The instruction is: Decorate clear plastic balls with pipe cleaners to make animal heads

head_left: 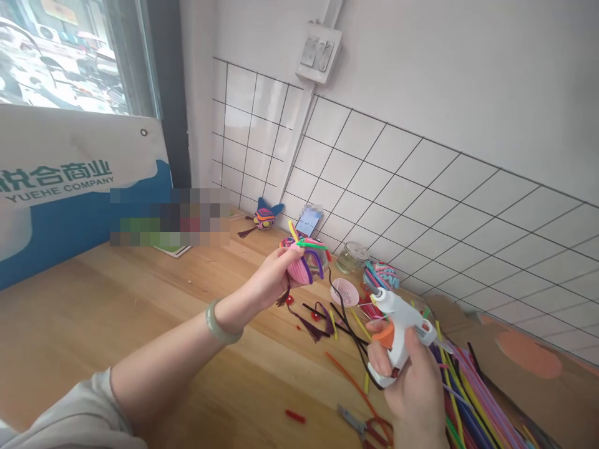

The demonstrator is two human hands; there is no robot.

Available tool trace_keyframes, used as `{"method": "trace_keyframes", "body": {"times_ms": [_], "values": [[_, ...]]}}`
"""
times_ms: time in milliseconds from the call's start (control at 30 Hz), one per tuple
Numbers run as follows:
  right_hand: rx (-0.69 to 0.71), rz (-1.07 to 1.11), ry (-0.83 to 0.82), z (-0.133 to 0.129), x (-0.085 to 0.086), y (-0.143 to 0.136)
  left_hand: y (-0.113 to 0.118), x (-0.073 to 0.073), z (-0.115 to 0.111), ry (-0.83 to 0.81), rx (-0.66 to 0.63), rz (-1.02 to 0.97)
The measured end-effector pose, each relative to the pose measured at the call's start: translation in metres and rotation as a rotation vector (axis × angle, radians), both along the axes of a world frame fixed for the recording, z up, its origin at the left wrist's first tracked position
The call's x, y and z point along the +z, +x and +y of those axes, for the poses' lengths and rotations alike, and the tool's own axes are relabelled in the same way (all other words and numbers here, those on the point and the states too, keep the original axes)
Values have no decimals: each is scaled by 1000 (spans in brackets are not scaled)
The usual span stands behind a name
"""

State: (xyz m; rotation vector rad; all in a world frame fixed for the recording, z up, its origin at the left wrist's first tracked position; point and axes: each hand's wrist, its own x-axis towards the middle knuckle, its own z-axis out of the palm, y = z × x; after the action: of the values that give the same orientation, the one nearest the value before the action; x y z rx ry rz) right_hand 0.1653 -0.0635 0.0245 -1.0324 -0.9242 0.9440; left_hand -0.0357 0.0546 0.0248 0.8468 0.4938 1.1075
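1. A wooden table (140, 299) is seen beside a white wall (444, 75) fitted with a dark wire grid (386, 125); a switch box (319, 53) is mounted above.
2. At far left, a window (70, 68) is partly covered by a blue-and-white banner (70, 181) lettered "YUEHE COMPANY".
3. Against the wall, a striped ornament with blue ears (265, 217) is displayed, and a lit phone (307, 223) is propped to its right.
4. Above the table, left of the glue gun (397, 321), a rounded, multicoloured craft piece (304, 265) is held by the left hand (274, 274), its thumb and fingers clamped on the near side. A pale green bangle (223, 322) is worn on the wrist.
5. Below and to the right, dark tassels (317, 327), a red scrap (295, 416), a pink bowl (345, 292) and a glass jar (352, 257) are scattered.
6. The white glue gun is gripped by the right hand (416, 374), its fingers wrapped round the handle and orange trigger; whether the trigger is squeezed cannot be told. The nozzle is held apart from the craft piece.
7. Red-handled cutters (358, 427) are seen at the bottom edge; at right, coloured fuzzy stems (482, 399) are piled beside brown cardboard (538, 399).
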Motion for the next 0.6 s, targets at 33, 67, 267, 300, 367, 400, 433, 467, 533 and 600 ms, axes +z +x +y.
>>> {"method": "trace_keyframes", "body": {"times_ms": [33, 67, 267, 300, 367, 400, 433, 467, 533, 600], "values": [[-2, 9, 5, 2, 1, -3, 2, 0, -2, 14, 1, 10], [-11, 22, 8, 4, 1, -6, 4, -1, -4, 27, 4, 17], [-95, 109, 2, 7, 3, -3, 15, -5, -13, -6, 50, 46], [-94, 100, -4, 7, 4, -2, 17, -5, -14, -18, 55, 58], [-99, 74, -3, 6, 4, 1, 19, -7, -15, -34, 53, 79], [-115, 61, 9, 6, 3, 0, 21, -8, -15, -42, 47, 82], [-146, 45, 25, 6, 2, -1, 22, -9, -16, -49, 38, 84], [-191, 24, 42, 7, 1, -3, 24, -10, -17, -55, 24, 82], [-298, -35, 63, 7, -2, -10, 28, -14, -20, -60, -4, 87], [-377, -108, 77, 8, -6, -17, 32, -18, -25, -48, -19, 121]]}}
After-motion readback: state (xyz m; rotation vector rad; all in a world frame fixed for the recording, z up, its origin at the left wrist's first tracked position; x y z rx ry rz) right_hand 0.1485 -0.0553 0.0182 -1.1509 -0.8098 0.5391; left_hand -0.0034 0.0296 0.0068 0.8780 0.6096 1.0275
